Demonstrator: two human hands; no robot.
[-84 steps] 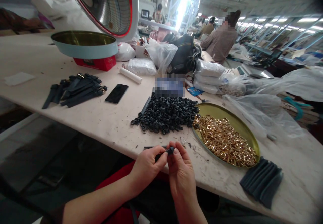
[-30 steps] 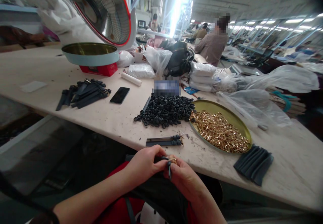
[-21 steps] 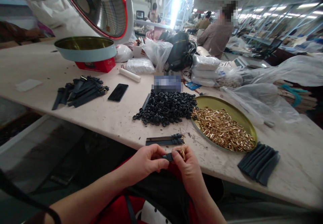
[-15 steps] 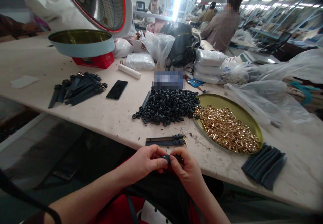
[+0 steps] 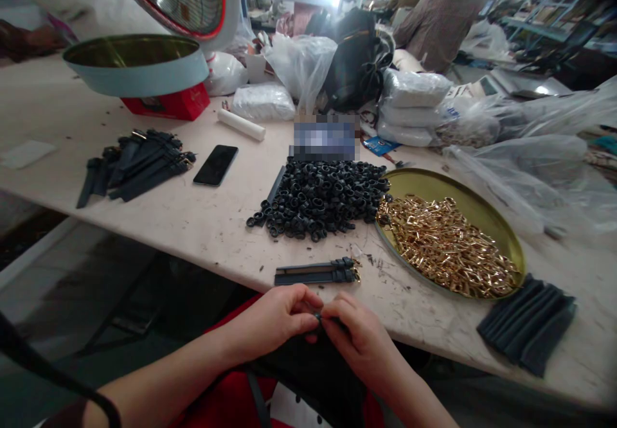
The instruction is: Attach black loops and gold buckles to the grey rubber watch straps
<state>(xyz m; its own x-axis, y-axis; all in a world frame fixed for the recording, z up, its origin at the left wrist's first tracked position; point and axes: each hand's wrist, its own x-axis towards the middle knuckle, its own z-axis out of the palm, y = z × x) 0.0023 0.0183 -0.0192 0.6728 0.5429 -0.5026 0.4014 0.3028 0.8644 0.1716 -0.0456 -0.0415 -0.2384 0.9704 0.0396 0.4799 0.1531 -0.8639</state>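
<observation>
Just off the table's front edge, my left hand and my right hand meet, fingertips pinched on a small dark piece that is mostly hidden. Two dark straps with gold hardware lie side by side on the table just beyond my hands. Behind them is a heap of small black loops. A round gold-coloured tray to the right holds many gold metal clasps. Dark flat strips lie at the table's right front.
On the left are a pile of dark straps, a phone and a blue tin on a red box. A white roll and plastic-wrapped packs lie farther back. A person is in the background.
The view has shifted slightly. My hands still meet, but less of the dark piece shows between my fingertips.
</observation>
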